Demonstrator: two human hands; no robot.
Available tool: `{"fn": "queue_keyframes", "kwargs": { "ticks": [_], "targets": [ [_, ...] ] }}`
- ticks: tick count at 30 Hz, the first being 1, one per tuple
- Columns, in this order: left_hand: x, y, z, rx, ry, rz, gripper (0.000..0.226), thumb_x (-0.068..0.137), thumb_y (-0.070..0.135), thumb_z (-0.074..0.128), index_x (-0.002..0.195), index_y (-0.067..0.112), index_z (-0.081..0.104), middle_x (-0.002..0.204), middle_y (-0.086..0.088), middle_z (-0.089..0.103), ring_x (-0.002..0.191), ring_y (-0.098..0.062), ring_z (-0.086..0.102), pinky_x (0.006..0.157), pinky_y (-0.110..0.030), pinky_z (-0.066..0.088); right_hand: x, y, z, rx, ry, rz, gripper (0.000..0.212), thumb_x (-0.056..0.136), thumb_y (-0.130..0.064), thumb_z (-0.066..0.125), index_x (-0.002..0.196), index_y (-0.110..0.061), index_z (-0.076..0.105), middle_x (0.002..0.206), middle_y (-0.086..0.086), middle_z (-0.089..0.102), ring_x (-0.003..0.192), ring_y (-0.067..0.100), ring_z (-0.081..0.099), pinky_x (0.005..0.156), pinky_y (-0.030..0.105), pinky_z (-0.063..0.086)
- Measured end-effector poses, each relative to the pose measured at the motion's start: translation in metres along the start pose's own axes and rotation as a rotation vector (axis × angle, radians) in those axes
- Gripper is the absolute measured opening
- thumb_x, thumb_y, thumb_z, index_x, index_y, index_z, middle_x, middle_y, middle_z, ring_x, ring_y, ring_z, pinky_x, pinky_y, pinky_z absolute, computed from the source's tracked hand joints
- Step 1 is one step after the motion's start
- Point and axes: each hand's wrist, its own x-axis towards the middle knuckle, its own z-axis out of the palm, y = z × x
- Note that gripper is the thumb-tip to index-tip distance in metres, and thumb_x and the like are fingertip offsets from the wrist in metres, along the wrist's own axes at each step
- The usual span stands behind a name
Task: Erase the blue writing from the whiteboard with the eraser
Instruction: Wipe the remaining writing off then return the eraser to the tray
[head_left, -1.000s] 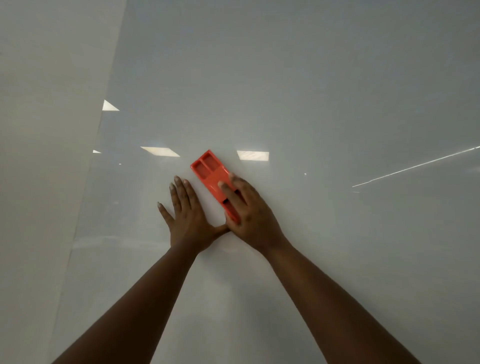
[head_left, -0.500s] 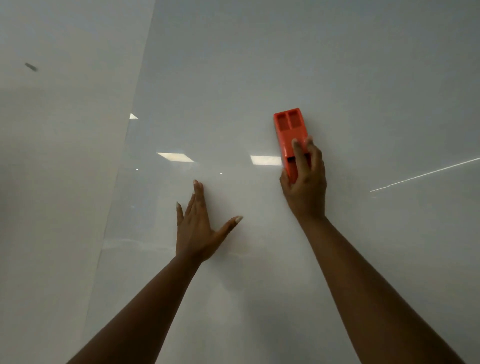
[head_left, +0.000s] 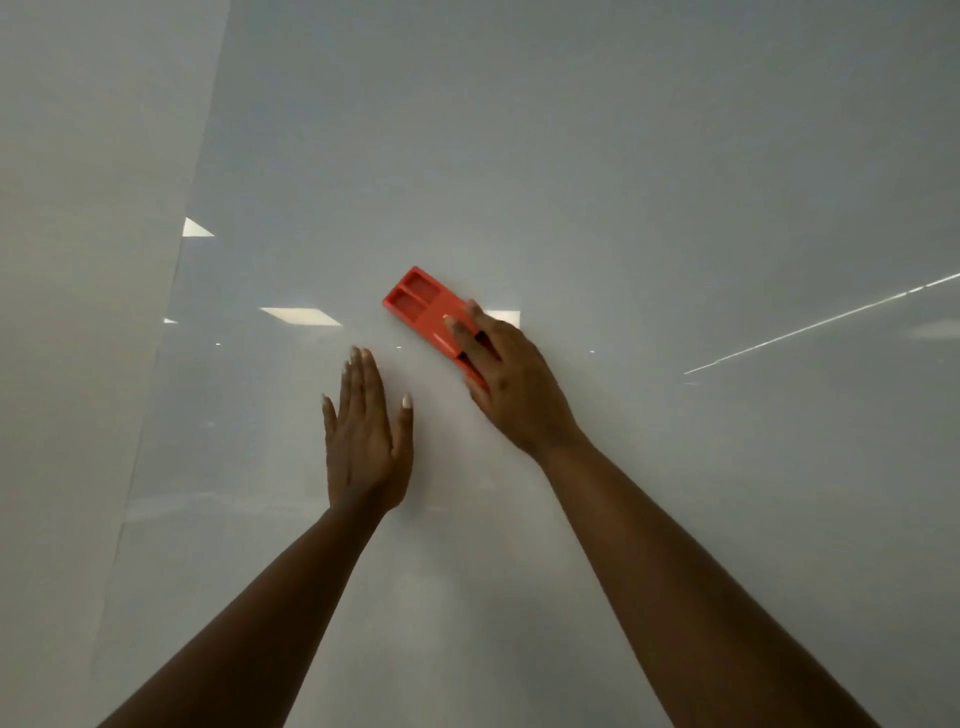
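Observation:
A glossy whiteboard (head_left: 623, 156) fills most of the head view. No blue writing shows on it. My right hand (head_left: 511, 384) grips a red-orange rectangular eraser (head_left: 421, 306) and presses it flat on the board, with its free end tilted up and to the left. My left hand (head_left: 366, 436) lies flat on the board just below and left of the eraser, holding nothing, with fingers straight and close together and the thumb set apart. The lower end of the eraser is hidden under my right fingers.
The board's left edge (head_left: 156, 415) runs diagonally, with a plain matte wall (head_left: 78, 260) beyond it. Ceiling lights are reflected on the board as bright patches (head_left: 301, 316). A thin bright streak (head_left: 810, 327) crosses the right side.
My right hand has swept the eraser down and to the left from its upright position, tilting it leftward. My left hand stays flat on the board, its thumb drawn in closer.

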Motion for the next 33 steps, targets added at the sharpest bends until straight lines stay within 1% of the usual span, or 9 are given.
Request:
{"fn": "queue_keyframes", "kwargs": {
  "ticks": [2, 5, 12, 18, 20, 22, 25, 29, 33],
  "targets": [
    [0.002, 0.008, 0.006, 0.029, -0.047, 0.057, 0.066, 0.089, 0.043, 0.014, 0.147, 0.013, 0.002, 0.157, -0.003, -0.001, 0.141, -0.009, -0.007, 0.115, -0.035, -0.007, -0.001, 0.028, -0.021, -0.029, 0.077, 0.107, 0.054, 0.082, 0.000, 0.066, 0.132, 0.001, 0.046, 0.137, 0.029, 0.044, 0.118, 0.042, 0.050, 0.098, 0.048, 0.043],
    [0.006, 0.016, 0.014, 0.062, -0.096, 0.132, 0.065, 0.089, 0.041, 0.014, 0.147, 0.012, 0.005, 0.157, -0.003, 0.002, 0.138, -0.006, -0.009, 0.116, -0.036, -0.007, -0.010, 0.075, -0.052, -0.113, 0.178, 0.274, 0.053, 0.087, -0.004, 0.061, 0.136, 0.000, 0.040, 0.142, 0.029, 0.037, 0.124, 0.044, 0.043, 0.103, 0.047, 0.037],
    [0.002, 0.025, 0.030, 0.082, -0.041, 0.087, 0.065, 0.089, 0.037, 0.018, 0.147, 0.009, 0.008, 0.157, -0.007, 0.005, 0.142, -0.013, -0.003, 0.116, -0.039, -0.005, -0.071, 0.145, -0.105, -0.280, 0.436, 0.627, 0.055, 0.093, -0.011, 0.054, 0.142, -0.002, 0.030, 0.146, 0.028, 0.027, 0.132, 0.043, 0.031, 0.108, 0.045, 0.030],
    [0.003, 0.025, 0.033, 0.101, -0.011, 0.097, 0.065, 0.089, 0.035, 0.023, 0.146, 0.007, 0.012, 0.157, -0.009, 0.010, 0.144, -0.020, 0.004, 0.116, -0.043, -0.002, -0.111, 0.150, -0.120, -0.305, 0.691, 1.008, 0.056, 0.092, -0.012, 0.050, 0.144, -0.006, 0.028, 0.149, 0.023, 0.025, 0.131, 0.037, 0.033, 0.106, 0.038, 0.031],
    [0.004, 0.025, 0.033, 0.096, -0.007, 0.096, 0.065, 0.088, 0.034, 0.024, 0.146, 0.007, 0.012, 0.157, -0.009, 0.010, 0.144, -0.020, 0.005, 0.116, -0.043, -0.001, -0.112, 0.135, -0.111, -0.276, 0.755, 1.068, 0.056, 0.090, -0.010, 0.051, 0.142, -0.005, 0.031, 0.147, 0.024, 0.027, 0.130, 0.038, 0.035, 0.104, 0.037, 0.032],
    [0.003, 0.026, 0.032, 0.089, -0.009, 0.092, 0.065, 0.088, 0.034, 0.024, 0.146, 0.007, 0.012, 0.157, -0.009, 0.010, 0.144, -0.021, 0.005, 0.116, -0.044, -0.002, -0.115, 0.112, -0.096, -0.250, 0.751, 0.961, 0.055, 0.087, -0.005, 0.056, 0.138, 0.000, 0.037, 0.142, 0.029, 0.034, 0.126, 0.042, 0.040, 0.101, 0.040, 0.035],
    [0.003, 0.029, 0.030, 0.084, -0.019, 0.084, 0.065, 0.088, 0.034, 0.022, 0.146, 0.007, 0.012, 0.157, -0.008, 0.009, 0.145, -0.021, 0.004, 0.116, -0.044, -0.002, -0.132, 0.073, -0.066, -0.224, 0.573, 0.685, 0.054, 0.082, 0.001, 0.063, 0.133, 0.003, 0.045, 0.136, 0.031, 0.042, 0.120, 0.043, 0.046, 0.100, 0.041, 0.037],
    [0.007, 0.032, 0.023, 0.150, -0.059, 0.094, 0.066, 0.084, 0.029, 0.022, 0.146, 0.007, 0.014, 0.157, -0.009, 0.011, 0.144, -0.022, 0.007, 0.116, -0.048, 0.004, -0.162, 0.027, -0.038, -0.162, 0.328, 0.452, 0.050, 0.086, -0.010, 0.057, 0.133, -0.003, 0.044, 0.136, 0.026, 0.045, 0.121, 0.032, 0.044, 0.102, 0.039, 0.039],
    [0.005, 0.032, 0.011, 0.238, -0.118, 0.089, 0.066, 0.085, 0.029, 0.022, 0.147, 0.008, 0.014, 0.157, -0.008, 0.011, 0.144, -0.022, 0.010, 0.114, -0.053, 0.004, -0.201, -0.021, -0.021, -0.056, 0.134, 0.240, 0.042, 0.088, -0.015, 0.053, 0.129, -0.005, 0.051, 0.139, 0.015, 0.043, 0.121, 0.030, 0.045, 0.101, 0.038, 0.041]
  ]
}}
